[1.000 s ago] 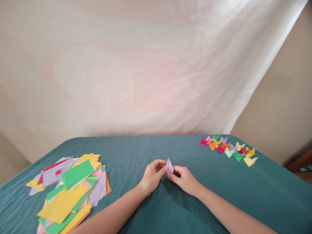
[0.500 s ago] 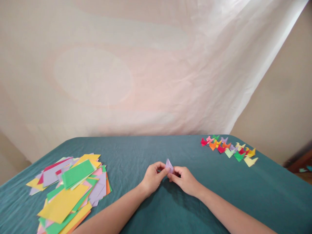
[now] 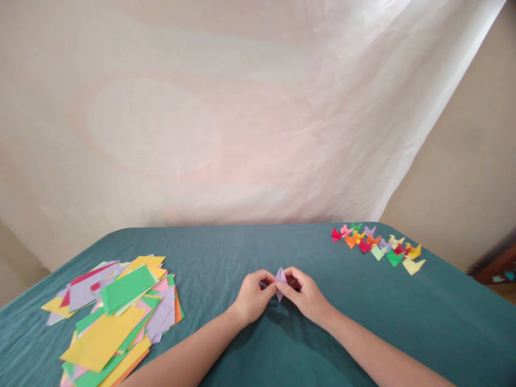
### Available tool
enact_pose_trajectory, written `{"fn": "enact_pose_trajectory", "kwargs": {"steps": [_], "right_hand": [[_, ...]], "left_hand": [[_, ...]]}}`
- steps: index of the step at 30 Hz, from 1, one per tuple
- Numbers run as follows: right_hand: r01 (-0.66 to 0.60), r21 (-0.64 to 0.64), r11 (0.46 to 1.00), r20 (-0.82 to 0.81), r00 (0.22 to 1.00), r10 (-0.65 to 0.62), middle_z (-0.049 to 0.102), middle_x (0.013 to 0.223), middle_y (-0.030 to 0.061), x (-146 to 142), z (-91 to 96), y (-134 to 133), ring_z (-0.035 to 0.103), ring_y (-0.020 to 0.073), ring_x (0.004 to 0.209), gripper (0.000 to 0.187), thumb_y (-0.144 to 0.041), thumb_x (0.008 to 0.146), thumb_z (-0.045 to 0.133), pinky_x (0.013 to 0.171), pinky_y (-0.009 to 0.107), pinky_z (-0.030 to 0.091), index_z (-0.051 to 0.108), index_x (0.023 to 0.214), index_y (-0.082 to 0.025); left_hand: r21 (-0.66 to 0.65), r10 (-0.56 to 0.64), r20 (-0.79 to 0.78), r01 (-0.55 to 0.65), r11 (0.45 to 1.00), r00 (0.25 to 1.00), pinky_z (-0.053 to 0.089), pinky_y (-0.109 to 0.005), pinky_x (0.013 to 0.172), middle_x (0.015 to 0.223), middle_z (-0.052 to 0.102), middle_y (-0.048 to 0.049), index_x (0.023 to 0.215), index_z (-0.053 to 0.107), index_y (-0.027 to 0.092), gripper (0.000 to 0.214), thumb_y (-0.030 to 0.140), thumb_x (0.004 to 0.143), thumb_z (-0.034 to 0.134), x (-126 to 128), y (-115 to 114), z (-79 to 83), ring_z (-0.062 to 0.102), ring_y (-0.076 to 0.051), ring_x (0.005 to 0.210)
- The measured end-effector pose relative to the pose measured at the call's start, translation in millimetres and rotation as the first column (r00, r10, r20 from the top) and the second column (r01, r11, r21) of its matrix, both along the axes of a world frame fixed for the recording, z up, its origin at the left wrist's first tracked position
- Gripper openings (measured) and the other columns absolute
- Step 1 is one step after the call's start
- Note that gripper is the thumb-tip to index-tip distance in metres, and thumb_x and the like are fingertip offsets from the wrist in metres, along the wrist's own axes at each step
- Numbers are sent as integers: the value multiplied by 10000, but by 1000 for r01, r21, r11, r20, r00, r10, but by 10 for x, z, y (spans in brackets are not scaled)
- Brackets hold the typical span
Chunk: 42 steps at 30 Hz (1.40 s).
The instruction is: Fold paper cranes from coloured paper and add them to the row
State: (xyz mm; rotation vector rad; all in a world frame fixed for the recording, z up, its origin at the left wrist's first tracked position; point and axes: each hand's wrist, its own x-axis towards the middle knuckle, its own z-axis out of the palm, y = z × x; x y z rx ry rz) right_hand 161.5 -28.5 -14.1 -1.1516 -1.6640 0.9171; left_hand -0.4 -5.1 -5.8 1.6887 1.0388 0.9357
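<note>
A small folded piece of purple origami paper (image 3: 280, 276) is held up just above the table, near the middle of the head view. It is a narrow diamond with one point up and one point down. My left hand (image 3: 257, 295) pinches its left side between thumb and fingers. On the right side, my right hand (image 3: 302, 293) pinches it too, its thumb lying across the front. Both hands cover part of the paper's sides.
A loose pile of coloured paper sheets (image 3: 107, 336) lies at the left on the green tablecloth (image 3: 217, 252). Several small folded paper birds (image 3: 395, 257) stand in rows at the far right. A pale cloth (image 3: 250, 134) hangs behind the table.
The purple paper's lower point has come into view beneath my fingers. My right hand has shifted slightly up along its right side; my left hand has barely moved.
</note>
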Motion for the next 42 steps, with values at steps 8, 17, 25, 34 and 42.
{"fn": "enact_pose_trajectory", "kwargs": {"steps": [8, 17, 25, 34, 42], "right_hand": [[8, 128, 992, -31, 1000, -4, 560, 735, 11, 22, 44, 17, 537, 135, 690, 196, -320, 829, 544, 647, 242, 418, 598, 715, -171], [15, 91, 996, -127, 992, -3, 561, 745, 19, 13, 48, 7, 529, 143, 707, 228, -329, 849, 519, 651, 248, 409, 614, 712, -173], [58, 77, 995, -158, 986, -45, 570, 728, 15, 28, 18, 24, 517, 140, 689, 221, -336, 830, 545, 643, 245, 403, 616, 701, -171], [62, -1, 998, -190, 980, -61, 571, 700, 7, 40, 10, 60, 507, 132, 655, 280, -398, 831, 524, 617, 237, 393, 622, 706, -167], [0, -62, 998, -141, 990, -9, 562, 685, -1, 21, -7, 47, 499, 122, 622, 245, -406, 805, 559, 584, 227, 392, 585, 757, -167]], "left_hand": [[75, 35, -129, -26, 997, 991, 401, -204, 553, 638, 604, -6, 639, 616, 140, 257, 366, 755, 576, 19, -39, 0, 520, -106, 570], [113, 34, -153, -16, 993, 988, 386, -204, 560, 631, 591, -1, 628, 611, 143, 262, 366, 762, 576, 39, -36, 37, 499, -100, 567], [92, 13, -176, 3, 996, 984, 390, -209, 574, 629, 594, -4, 622, 613, 142, 200, 305, 736, 591, 44, -56, 61, 510, -109, 584], [69, -49, -167, 61, 996, 985, 405, -216, 602, 684, 622, -13, 703, 639, 139, 198, 313, 761, 564, 26, -42, 54, 539, -125, 628], [35, -10, -34, 11, 999, 999, 418, -216, 613, 734, 637, -34, 774, 634, 131, 267, 381, 793, 543, -8, 13, -14, 563, -144, 681]]}}
